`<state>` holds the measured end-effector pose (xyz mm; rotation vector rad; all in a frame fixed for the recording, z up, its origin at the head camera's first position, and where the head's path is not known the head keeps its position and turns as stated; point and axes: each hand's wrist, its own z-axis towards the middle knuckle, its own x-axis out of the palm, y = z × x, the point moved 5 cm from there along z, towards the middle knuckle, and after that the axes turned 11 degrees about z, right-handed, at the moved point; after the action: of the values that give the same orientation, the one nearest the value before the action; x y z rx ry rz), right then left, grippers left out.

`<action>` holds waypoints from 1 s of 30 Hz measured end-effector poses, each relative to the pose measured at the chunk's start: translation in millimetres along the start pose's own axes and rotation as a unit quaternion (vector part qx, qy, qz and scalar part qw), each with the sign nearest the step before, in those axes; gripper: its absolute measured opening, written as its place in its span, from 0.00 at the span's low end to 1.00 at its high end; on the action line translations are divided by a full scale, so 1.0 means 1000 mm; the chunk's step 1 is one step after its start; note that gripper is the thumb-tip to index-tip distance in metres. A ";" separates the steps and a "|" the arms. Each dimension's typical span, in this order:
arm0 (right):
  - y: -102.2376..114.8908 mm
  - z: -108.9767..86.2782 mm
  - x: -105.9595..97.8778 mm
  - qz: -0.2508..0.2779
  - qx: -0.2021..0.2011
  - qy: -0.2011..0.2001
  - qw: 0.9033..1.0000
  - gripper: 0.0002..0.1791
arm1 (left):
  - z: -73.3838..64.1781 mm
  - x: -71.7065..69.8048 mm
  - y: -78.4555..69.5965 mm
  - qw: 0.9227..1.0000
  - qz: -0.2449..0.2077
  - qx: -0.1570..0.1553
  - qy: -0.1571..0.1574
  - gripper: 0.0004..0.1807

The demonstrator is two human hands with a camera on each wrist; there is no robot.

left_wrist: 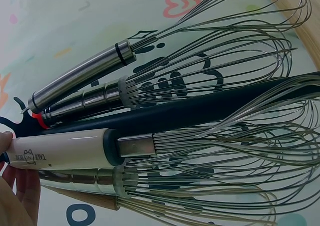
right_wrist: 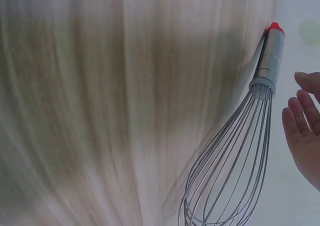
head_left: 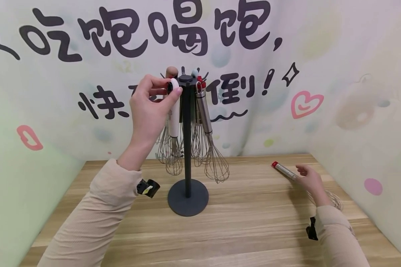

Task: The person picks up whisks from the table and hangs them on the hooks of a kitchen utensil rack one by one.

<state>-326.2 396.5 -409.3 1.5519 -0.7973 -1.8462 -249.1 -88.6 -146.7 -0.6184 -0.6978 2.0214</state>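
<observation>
My left hand (head_left: 150, 111) pinches the top of a white-handled whisk (head_left: 174, 124) between thumb and fingers, beside the head of a dark upright stand (head_left: 187, 148). That whisk hangs with its wires down; whether its loop sits on a hook is hidden by the fingers. In the left wrist view its cream handle (left_wrist: 65, 148) shows a small printed animal. Over on the right, my right hand (head_left: 310, 183) hovers by a steel whisk with a red end (head_left: 285, 170) lying on the table. The right wrist view shows relaxed fingers (right_wrist: 300, 118) apart from this whisk (right_wrist: 271, 55).
More whisks hang around the stand, among them a steel-handled one (head_left: 204, 111) at the right and one with a wooden end (head_left: 172, 72) behind. The stand's round base (head_left: 177, 200) rests on the wood-grain table (head_left: 240, 222). A printed backdrop (head_left: 270, 141) rises behind the table.
</observation>
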 end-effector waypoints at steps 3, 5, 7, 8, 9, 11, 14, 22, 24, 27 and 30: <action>-0.003 0.000 -0.002 -0.002 0.001 -0.001 1.000 0.29 | 0.000 -0.001 -0.001 1.000 0.000 0.000 -0.001 0.15; -0.005 0.001 -0.002 -0.004 0.001 0.001 1.000 0.28 | 0.000 -0.001 -0.001 1.000 0.000 0.000 -0.002 0.14; -0.006 0.002 -0.002 -0.003 -0.002 0.002 1.000 0.28 | 0.000 -0.001 -0.001 1.000 0.000 -0.002 -0.001 0.15; -0.007 0.002 -0.002 -0.002 -0.003 0.002 1.000 0.28 | 0.000 0.000 0.000 1.000 -0.001 -0.003 -0.001 0.15; -0.007 0.003 -0.002 -0.002 -0.005 0.004 1.000 0.28 | 0.000 0.000 0.000 1.000 0.000 -0.004 -0.001 0.15; -0.008 0.004 -0.002 -0.003 -0.008 0.007 1.000 0.28 | 0.000 0.000 0.001 1.000 -0.002 -0.006 -0.001 0.15; -0.009 0.005 -0.002 -0.017 -0.010 0.013 1.000 0.28 | 0.000 0.001 0.001 1.000 -0.002 -0.006 0.000 0.15; -0.013 0.009 0.000 -0.041 -0.004 0.031 0.999 0.29 | 0.000 0.000 0.000 1.000 -0.001 -0.003 -0.003 0.15; -0.014 0.009 0.001 -0.038 0.003 0.037 0.999 0.29 | 0.000 0.000 0.000 1.000 -0.002 -0.005 -0.001 0.15; -0.015 0.009 0.002 -0.033 0.008 0.044 0.998 0.29 | 0.000 0.001 0.000 1.000 -0.003 -0.006 0.001 0.15; -0.017 0.010 0.004 -0.039 0.003 0.048 0.998 0.28 | 0.000 0.001 0.000 1.000 -0.002 -0.005 0.000 0.15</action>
<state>-338.1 405.0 -423.1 1.6837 -0.7095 -1.8092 -249.5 -87.9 -147.1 -0.6232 -0.7091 2.0159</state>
